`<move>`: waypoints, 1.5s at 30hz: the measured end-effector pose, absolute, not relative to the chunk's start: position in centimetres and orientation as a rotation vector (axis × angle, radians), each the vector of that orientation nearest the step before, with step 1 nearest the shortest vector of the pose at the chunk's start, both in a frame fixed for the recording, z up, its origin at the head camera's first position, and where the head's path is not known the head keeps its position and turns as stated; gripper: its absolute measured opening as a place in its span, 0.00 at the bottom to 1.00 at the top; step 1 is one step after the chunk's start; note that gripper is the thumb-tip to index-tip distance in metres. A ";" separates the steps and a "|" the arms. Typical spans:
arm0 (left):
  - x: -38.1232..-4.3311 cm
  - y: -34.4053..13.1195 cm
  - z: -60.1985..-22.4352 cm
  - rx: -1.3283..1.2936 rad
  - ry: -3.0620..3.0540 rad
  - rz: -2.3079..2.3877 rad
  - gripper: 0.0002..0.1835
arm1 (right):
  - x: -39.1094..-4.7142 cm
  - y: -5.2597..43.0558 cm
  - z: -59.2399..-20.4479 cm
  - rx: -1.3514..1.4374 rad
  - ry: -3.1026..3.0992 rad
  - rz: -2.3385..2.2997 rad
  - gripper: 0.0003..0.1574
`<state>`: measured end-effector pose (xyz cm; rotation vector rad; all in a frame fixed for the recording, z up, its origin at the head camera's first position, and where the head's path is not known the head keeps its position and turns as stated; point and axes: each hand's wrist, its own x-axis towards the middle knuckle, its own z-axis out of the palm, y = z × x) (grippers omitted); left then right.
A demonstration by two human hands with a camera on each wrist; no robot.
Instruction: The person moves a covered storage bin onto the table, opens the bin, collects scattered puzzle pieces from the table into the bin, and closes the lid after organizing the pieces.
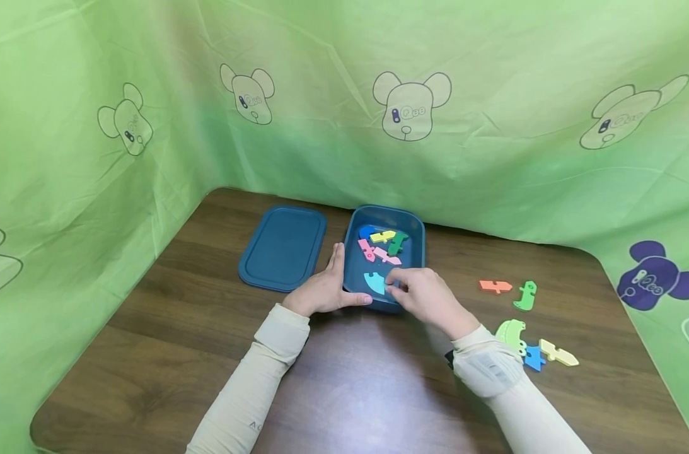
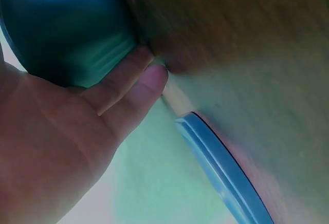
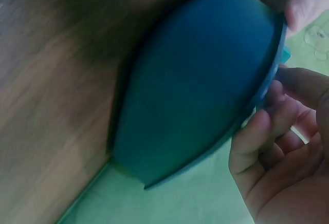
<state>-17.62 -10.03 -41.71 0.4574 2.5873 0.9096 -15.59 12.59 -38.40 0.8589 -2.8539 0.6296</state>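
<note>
A dark blue plastic box [image 1: 415, 243] stands on the table with several coloured puzzle pieces inside. My left hand [image 1: 328, 287] lies along the box's left side with straight fingers, its thumb at the near rim. The left wrist view shows those fingers [image 2: 126, 88] flat against the box wall [image 2: 67, 29]. Over the near end of the box, my right hand [image 1: 426, 297] pinches a light blue curved puzzle piece [image 1: 373, 282] at its right edge. In the right wrist view the rim partly hides the right fingertips, and a bit of the light blue piece [image 3: 286, 55] shows above it.
The box's blue lid [image 1: 284, 246] lies flat to its left. On the right lie an orange piece [image 1: 495, 286], a green piece [image 1: 526, 296], a light green crocodile-head piece [image 1: 510, 334], a blue piece [image 1: 534, 358] and a pale yellow piece [image 1: 558, 353]. A green curtain [image 1: 321, 157] hangs behind the table.
</note>
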 end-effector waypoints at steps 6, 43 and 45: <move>-17.8 -10.3 -41.5 0.487 2.578 0.918 0.67 | -15.9 11.7 -38.6 0.905 -2.838 0.661 0.03; -17.9 -10.5 -41.8 0.502 2.589 0.871 0.67 | -17.1 8.5 -39.7 0.928 -2.882 0.764 0.06; -17.9 -10.5 -41.8 0.498 2.588 0.874 0.66 | -17.1 8.5 -39.7 0.930 -2.885 0.760 0.06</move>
